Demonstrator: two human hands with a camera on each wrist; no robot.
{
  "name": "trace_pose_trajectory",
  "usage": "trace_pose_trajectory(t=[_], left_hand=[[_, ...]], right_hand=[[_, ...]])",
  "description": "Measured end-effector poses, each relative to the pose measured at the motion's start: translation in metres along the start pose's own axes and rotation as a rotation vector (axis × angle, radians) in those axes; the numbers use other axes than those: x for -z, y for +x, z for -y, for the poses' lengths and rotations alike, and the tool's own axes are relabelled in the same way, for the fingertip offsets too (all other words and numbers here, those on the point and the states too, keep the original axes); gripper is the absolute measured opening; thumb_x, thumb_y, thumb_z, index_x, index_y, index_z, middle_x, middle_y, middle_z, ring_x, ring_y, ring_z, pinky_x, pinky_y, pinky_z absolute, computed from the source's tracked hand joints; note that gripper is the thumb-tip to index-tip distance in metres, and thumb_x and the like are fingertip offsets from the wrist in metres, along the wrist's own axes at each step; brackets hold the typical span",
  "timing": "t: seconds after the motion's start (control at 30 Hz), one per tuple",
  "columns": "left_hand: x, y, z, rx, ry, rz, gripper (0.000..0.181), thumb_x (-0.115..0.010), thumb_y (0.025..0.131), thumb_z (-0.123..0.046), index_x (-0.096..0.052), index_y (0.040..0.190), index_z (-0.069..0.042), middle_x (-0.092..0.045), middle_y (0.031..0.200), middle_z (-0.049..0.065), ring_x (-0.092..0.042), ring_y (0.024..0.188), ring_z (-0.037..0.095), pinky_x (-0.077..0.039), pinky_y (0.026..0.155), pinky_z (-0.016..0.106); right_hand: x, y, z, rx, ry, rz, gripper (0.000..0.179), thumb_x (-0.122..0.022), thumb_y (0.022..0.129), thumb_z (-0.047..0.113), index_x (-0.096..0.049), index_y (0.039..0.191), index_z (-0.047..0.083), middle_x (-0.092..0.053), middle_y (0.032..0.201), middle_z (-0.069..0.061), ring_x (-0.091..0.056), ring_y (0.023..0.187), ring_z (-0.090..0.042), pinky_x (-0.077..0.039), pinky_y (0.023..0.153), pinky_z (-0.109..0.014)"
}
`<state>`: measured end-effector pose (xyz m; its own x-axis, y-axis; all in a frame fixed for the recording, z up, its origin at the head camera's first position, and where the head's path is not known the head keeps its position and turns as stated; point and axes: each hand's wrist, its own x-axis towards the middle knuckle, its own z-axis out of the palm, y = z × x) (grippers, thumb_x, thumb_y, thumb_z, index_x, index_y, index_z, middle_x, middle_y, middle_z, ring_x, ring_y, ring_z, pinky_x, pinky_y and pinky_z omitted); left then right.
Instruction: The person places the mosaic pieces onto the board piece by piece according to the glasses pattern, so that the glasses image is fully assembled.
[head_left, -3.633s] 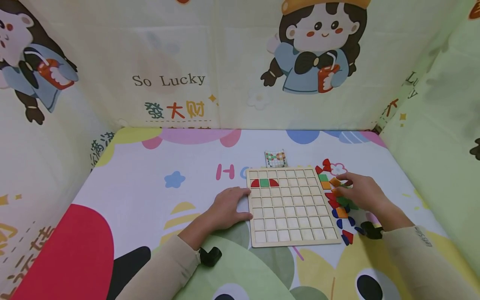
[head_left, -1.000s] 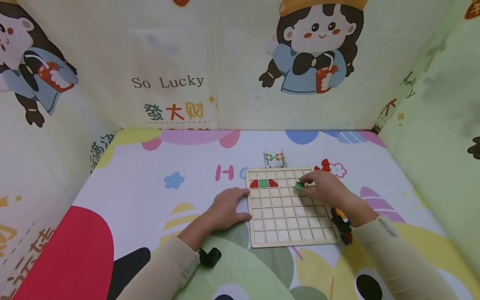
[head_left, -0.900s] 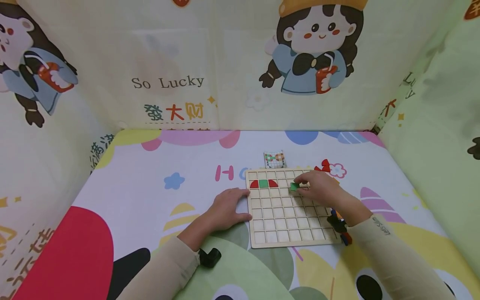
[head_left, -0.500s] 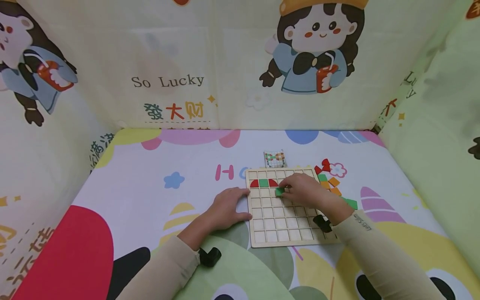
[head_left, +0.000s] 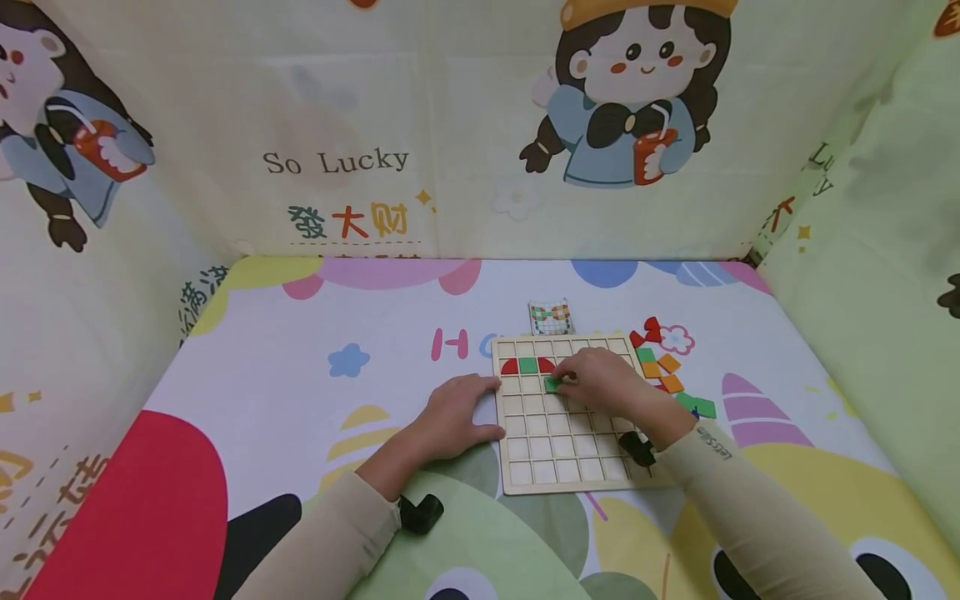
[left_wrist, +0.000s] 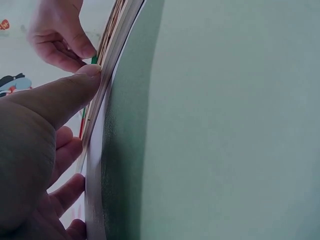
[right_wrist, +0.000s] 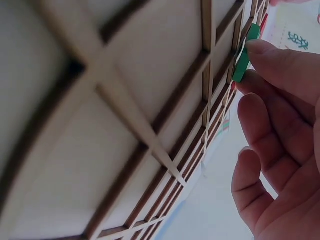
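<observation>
A wooden grid board [head_left: 566,450] lies on the table. Its second row from the back bears a green square tile [head_left: 528,365] with a red quarter-round tile [head_left: 509,367] to its left and another red one to its right, partly hidden by fingers. My right hand [head_left: 600,383] pinches a second green square tile [right_wrist: 244,56] between thumb and fingers, over the third row below the right red tile. In the right wrist view this tile is tilted against the grid. My left hand [head_left: 453,417] rests along the board's left edge, thumb [left_wrist: 90,72] and fingertips touching it.
Loose red, green and orange tiles [head_left: 670,382] lie off the board's right side, some hidden behind my right arm. Behind the board is a small card [head_left: 551,317] with a bow-like pattern. Printed cloth walls [head_left: 465,125] enclose the table at the back and sides.
My right hand has gone from the loose tiles leftward across the board, carrying the green tile to just below the right red tile. My left hand stays at the edge.
</observation>
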<state>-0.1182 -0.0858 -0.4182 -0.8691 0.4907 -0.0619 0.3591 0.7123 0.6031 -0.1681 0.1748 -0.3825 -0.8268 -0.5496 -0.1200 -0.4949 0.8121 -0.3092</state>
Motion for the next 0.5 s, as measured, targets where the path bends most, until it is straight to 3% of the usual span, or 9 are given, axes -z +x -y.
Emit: trace_pose_trajectory(t=[0.5], left_hand=[[0.0001, -0.0001, 0.0005, -0.004, -0.012, -0.009, 0.069, -0.077, 0.088, -0.034, -0.05, 0.144, -0.007, -0.051, 0.144, 0.01, -0.042, 0.135, 0.032, -0.03, 0.112, 0.051]], right_hand=[[-0.0005, 0.0047, 0.0046, -0.028, 0.0, -0.002, 0.018, -0.074, 0.092, 0.015, -0.077, 0.109, 0.011, -0.073, 0.101, -0.001, -0.066, 0.099, -0.026, -0.052, 0.089, -0.046]])
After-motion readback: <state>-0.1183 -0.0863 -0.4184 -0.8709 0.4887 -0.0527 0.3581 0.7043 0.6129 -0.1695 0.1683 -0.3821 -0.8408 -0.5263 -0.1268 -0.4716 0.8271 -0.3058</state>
